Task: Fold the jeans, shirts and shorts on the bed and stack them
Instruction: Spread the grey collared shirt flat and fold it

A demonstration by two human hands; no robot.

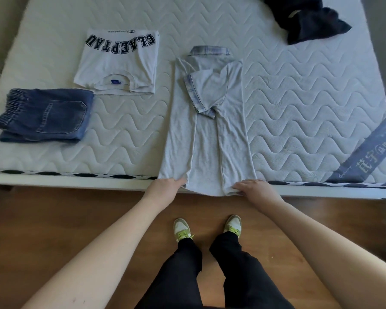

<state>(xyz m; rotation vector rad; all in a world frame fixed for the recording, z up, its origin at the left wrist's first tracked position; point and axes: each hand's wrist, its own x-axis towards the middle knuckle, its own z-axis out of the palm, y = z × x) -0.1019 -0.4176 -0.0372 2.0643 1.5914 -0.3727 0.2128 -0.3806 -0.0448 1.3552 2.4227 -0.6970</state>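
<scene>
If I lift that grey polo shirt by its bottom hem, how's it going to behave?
Probably floppy: the grey polo shirt is thin knit lying flat with soft creases, so it should drape from both hands, left hand and right hand. The folded-in sides and sleeve look loose, so they may fall open. It likely weighs little.

Matt quilted mattress (276,97), denim jeans (47,114), glossy wood floor (65,219).

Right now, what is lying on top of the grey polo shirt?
On the grey polo shirt lie its own two folded-in sides and a short sleeve. The left hand and right hand hold its bottom hem. The shirt front underneath is covered.
</scene>
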